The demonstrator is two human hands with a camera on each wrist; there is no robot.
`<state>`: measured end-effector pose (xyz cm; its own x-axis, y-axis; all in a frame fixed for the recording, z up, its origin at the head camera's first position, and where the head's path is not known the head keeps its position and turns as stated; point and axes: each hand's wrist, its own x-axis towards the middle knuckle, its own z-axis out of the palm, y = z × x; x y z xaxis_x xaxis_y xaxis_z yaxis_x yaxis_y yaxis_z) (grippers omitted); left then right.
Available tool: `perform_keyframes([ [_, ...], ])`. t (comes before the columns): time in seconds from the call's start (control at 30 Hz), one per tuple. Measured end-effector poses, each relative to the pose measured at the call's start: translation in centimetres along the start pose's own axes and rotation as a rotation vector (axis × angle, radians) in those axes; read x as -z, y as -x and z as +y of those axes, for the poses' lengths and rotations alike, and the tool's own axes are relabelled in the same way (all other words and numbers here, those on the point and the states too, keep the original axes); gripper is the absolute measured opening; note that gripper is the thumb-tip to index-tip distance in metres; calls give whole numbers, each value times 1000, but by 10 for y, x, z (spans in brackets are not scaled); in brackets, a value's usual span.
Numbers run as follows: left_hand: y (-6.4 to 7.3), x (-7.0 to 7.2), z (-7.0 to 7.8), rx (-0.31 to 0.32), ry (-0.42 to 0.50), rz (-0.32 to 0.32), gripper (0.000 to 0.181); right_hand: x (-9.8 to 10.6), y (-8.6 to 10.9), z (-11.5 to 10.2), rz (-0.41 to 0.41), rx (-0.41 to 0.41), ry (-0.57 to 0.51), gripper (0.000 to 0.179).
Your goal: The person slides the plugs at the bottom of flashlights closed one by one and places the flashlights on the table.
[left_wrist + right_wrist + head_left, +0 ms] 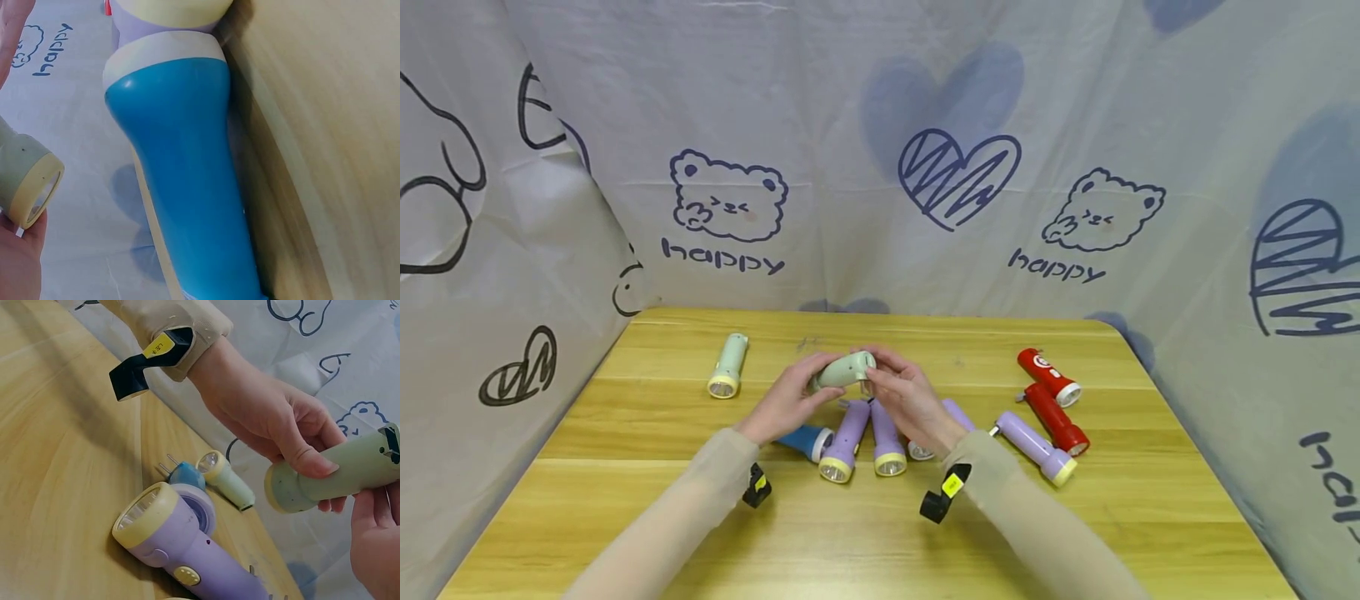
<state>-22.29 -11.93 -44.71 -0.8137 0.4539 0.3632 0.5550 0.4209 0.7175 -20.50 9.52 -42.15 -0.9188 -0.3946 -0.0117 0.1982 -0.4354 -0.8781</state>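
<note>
A pale green flashlight (844, 370) is held up above the table between both hands, its tail turned to the right. My left hand (784, 402) grips it near the cream-rimmed head, the thumb along the near side in the right wrist view. At the tail end, my right hand (917, 402) pinches with thumb and fingers, close to a small part that sticks out below. A dark slot shows in that tail in the right wrist view. Just below the hands lie a blue flashlight (806, 441) and two purple flashlights, one left (848, 437) and one right (887, 437).
Another pale green flashlight (730, 365) lies at the back left of the wooden table (625, 500). To the right are a purple flashlight (1033, 443) and two red flashlights (1054, 417). More flashlights are partly hidden under my right wrist. A printed cloth (850, 208) surrounds the table.
</note>
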Motion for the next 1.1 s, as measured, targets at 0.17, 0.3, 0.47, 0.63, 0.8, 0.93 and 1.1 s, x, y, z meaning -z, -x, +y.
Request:
perform_keyframes([
  [0.17,2,1,0,10,4,-5,47,-1,1,2,-5,-16,-41,31],
  [0.3,3,1,-2,19,6,-16,47,0,1,5,-28,-13,-78,29],
  [0.47,5,0,-3,32,3,-29,48,0,1,9,-22,-7,-80,29],
  [0.63,5,-1,-2,28,2,-24,48,0,0,10,10,-7,-81,36],
  [0.8,4,-2,-1,21,-17,-19,49,0,0,11,35,-10,-104,41],
  [0.93,4,-3,1,42,-25,-15,50,-1,-1,10,49,-2,-118,44],
  [1.1,3,-5,4,39,-104,-11,49,-1,-3,10,143,2,-63,40],
])
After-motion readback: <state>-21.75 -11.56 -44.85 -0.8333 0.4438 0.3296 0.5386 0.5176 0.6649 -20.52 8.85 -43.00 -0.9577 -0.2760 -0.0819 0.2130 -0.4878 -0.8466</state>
